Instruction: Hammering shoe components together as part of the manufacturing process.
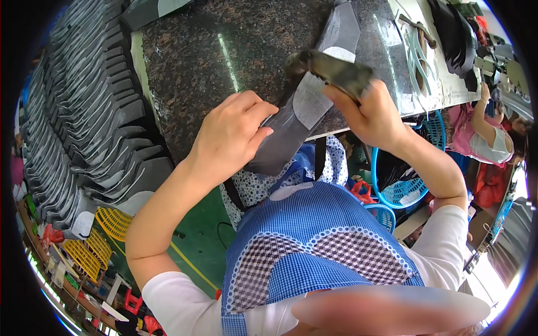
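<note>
A long dark grey shoe-upper-like piece (283, 131) with a pale grey patch (311, 101) lies across the front edge of the speckled stone slab (185, 67). Its near end hangs over toward my apron. My left hand (232, 131) pinches the left edge of this piece between thumb and fingers. Above the patch, my right hand (370, 115) grips a dark hammer (336, 70), smeared by motion; whether it touches the piece I cannot tell. A similar dark piece (342, 28) with a pale patch lies beyond the hammer.
Rows of stacked dark grey pieces (84, 112) line the left side. Pale strips (417, 59) and another hammer (421, 31) lie at the back right. Blue baskets (403, 190) stand below the slab's right side, yellow baskets (89, 255) at lower left. Another person (493, 131) sits at far right.
</note>
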Available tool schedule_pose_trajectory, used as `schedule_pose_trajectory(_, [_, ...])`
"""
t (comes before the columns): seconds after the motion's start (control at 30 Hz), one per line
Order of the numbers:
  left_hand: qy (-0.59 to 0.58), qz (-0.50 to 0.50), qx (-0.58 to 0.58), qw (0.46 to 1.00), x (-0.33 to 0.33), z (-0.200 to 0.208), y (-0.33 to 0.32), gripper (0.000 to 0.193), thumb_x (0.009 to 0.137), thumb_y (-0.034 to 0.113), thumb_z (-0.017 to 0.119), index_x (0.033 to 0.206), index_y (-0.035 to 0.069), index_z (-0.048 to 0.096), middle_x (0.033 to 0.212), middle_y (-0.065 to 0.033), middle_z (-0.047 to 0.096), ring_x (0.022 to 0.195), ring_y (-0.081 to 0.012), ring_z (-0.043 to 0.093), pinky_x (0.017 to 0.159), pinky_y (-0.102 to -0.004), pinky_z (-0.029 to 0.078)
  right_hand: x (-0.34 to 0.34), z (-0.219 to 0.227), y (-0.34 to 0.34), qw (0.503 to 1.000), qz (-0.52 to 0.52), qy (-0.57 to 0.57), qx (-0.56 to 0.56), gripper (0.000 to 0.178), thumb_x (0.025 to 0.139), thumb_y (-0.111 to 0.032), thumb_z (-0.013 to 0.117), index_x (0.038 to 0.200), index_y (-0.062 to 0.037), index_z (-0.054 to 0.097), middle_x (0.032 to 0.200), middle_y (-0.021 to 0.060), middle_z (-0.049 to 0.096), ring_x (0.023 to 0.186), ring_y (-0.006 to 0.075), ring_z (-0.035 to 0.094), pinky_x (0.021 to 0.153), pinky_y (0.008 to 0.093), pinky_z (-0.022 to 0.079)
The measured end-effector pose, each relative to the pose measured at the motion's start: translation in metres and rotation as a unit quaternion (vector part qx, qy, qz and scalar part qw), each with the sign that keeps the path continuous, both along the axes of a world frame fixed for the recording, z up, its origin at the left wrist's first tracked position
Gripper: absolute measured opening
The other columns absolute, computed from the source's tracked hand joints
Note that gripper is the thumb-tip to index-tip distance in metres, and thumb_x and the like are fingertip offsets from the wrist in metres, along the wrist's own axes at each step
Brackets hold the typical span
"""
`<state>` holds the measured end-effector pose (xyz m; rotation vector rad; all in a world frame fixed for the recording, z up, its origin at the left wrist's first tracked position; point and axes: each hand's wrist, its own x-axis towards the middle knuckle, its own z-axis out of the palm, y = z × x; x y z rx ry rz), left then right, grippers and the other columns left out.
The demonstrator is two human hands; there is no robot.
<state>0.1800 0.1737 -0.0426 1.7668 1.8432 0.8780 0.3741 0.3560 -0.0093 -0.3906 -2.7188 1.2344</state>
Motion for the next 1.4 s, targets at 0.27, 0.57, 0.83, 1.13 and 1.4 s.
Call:
schedule_pose_trajectory(0.27, [0.026,0.023,0.061,0.998,0.001,-0.010,-0.013,0.020,0.074,0.008,0.078,0.091,0.003,0.068,0.085,-0.0086,0.062,0.078,-0.0278,0.062,0.067,-0.0381,0.051,-0.003,-0.002,-0.014,0.997,0.060,-0.045,-0.026,0.018,0.094,-0.017,0.064,0.098,-0.0032,0.053,0.056,0.0162,0.052,0.051,0.0354,0.058,0.047,0.0440,0.044])
schedule_pose_trajectory(0.57, [-0.029,0.053,0.006,0.998,0.003,-0.010,-0.028,0.020,0.075,0.008,0.079,0.091,0.001,0.069,0.080,-0.0058,0.061,0.071,-0.0180,0.060,0.064,-0.0320,0.051,0.004,-0.015,-0.025,0.998,0.054,0.017,-0.026,0.016,0.092,-0.013,0.064,0.098,-0.0028,0.053,0.060,0.0171,0.054,0.054,0.0364,0.060,0.048,0.0435,0.045])
schedule_pose_trajectory(0.83, [-0.003,0.106,0.034,0.994,0.011,-0.013,-0.039,0.014,0.075,0.014,0.079,0.080,0.005,0.069,0.075,-0.0045,0.063,0.075,-0.0244,0.063,0.066,-0.0372,0.051,0.003,-0.015,-0.034,0.995,0.087,-0.034,-0.045,0.021,0.086,-0.006,0.067,0.103,-0.0022,0.055,0.060,0.0176,0.055,0.057,0.0369,0.061,0.051,0.0426,0.047])
schedule_pose_trajectory(1.13, [0.016,0.145,0.088,0.985,0.017,-0.017,-0.043,0.013,0.076,0.015,0.080,0.080,0.006,0.071,0.079,-0.0032,0.063,0.074,-0.0229,0.062,0.065,-0.0348,0.052,-0.011,-0.002,-0.035,0.998,0.032,0.034,-0.038,0.017,0.093,-0.013,0.065,0.100,-0.0020,0.055,0.059,0.0160,0.056,0.055,0.0375,0.060,0.049,0.0420,0.045])
schedule_pose_trajectory(1.4, [0.026,0.122,0.103,0.987,0.019,-0.018,-0.043,0.013,0.074,0.008,0.079,0.080,0.003,0.069,0.079,-0.0051,0.062,0.072,-0.0242,0.060,0.061,-0.0351,0.050,-0.006,-0.011,-0.035,0.996,0.087,-0.010,0.003,0.020,0.088,-0.011,0.065,0.103,-0.0035,0.054,0.063,0.0159,0.059,0.058,0.0370,0.062,0.051,0.0450,0.048])
